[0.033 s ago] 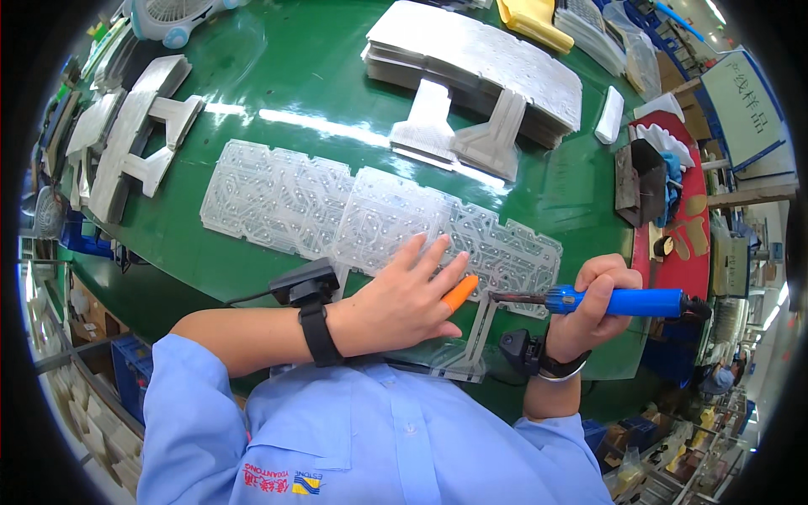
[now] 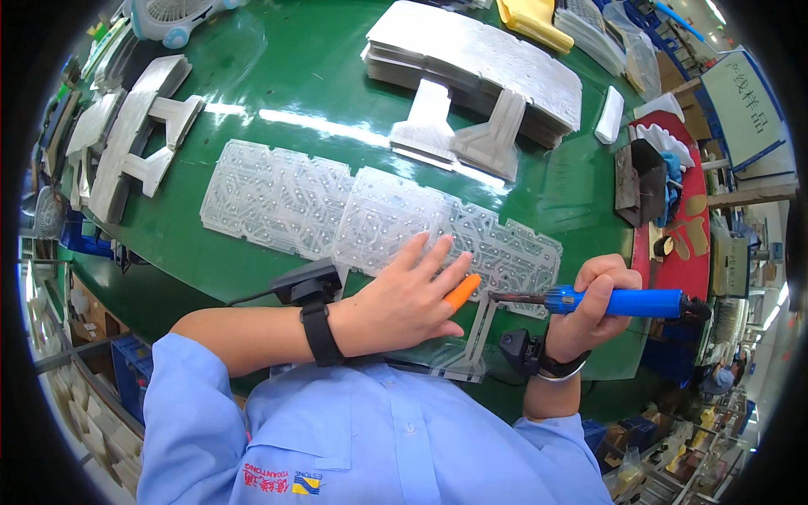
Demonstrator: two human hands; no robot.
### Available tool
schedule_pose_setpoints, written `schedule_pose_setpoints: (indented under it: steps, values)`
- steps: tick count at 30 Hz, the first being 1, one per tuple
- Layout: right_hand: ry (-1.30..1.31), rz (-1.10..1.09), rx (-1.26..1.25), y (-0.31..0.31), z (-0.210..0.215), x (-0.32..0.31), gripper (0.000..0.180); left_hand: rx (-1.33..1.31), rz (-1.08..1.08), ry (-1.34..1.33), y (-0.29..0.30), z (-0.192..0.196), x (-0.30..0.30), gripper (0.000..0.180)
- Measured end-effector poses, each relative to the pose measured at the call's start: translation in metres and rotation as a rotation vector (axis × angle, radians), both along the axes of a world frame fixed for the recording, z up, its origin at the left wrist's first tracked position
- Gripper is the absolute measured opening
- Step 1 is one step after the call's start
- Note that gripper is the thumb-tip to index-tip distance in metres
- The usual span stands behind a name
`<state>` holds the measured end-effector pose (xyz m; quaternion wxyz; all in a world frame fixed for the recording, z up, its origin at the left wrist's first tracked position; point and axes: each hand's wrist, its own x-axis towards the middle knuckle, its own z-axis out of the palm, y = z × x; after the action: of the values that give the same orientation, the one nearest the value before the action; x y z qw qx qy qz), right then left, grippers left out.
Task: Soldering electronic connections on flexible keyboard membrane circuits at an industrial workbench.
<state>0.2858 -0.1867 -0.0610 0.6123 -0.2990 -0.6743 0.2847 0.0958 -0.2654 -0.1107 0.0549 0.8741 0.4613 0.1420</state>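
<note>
A translucent keyboard membrane sheet [image 2: 278,198] with printed circuit traces lies flat on the green table. My left hand [image 2: 396,303] rests on its near edge, fingers spread, an orange finger cot [image 2: 462,292] on one finger. In my closed right hand [image 2: 596,305] is a blue-handled soldering iron [image 2: 644,302], held roughly level and pointing left. Its dark tip meets or hovers just over the sheet's near edge, where a narrow ribbon tail [image 2: 480,332] begins; contact cannot be made out. That tail runs down toward my shirt.
A thick stack of similar sheets [image 2: 480,42] sits at the far side, its tails hanging toward me. More stacks [image 2: 126,143] stand at the left. On the right are a dark metal box [image 2: 637,183], a red mat [image 2: 694,278] and a white block [image 2: 609,115]. A small fan [image 2: 172,18] is far left.
</note>
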Motion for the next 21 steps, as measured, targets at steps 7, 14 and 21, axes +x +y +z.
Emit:
schedule_pose_setpoints:
  steps: [7, 14, 21]
  values:
    - [0.107, -0.265, 0.026, 0.018, 0.01, 0.02, 0.024, -0.035, -0.06, -0.102, 0.007, -0.001, 0.013, 0.061]
    - [0.249, -0.365, 0.027, 0.028, 0.018, 0.033, 0.029, -0.069, -0.047, -0.091, 0.009, 0.008, 0.019, 0.062]
    - [0.342, -0.431, 0.001, 0.047, 0.009, 0.054, 0.029, -0.091, -0.048, 0.017, 0.004, 0.007, 0.017, 0.075]
